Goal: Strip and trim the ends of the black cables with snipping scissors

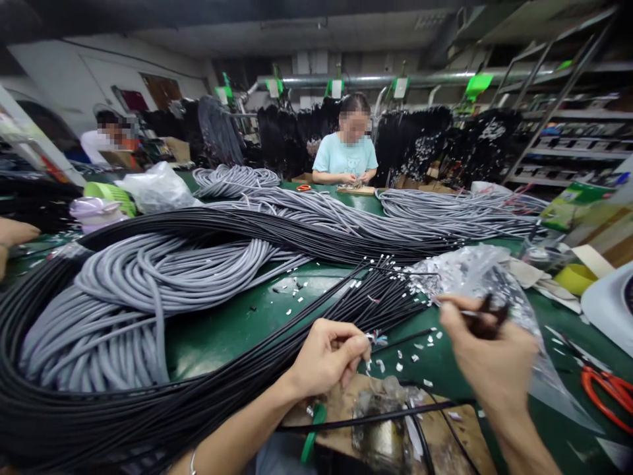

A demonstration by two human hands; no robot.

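Above a wooden board, my left hand is closed, thumb and fingers pinched together. At its fingertips show thin coloured wires, blue, red and white. My right hand, blurred by motion, wraps around a dark-handled tool with a thin tip pointing left; its exact kind is unclear. Behind my hands lies a bundle of black cables, many ends tipped white. A clear block-like fixture sits on the board, with a black cable across it. Beside it is a green strip.
Coils of grey cable cover the left and back of the green table. White scraps surround a clear plastic bag. Red-handled scissors lie at right. Across the table sits a co-worker; another person's hand enters at left.
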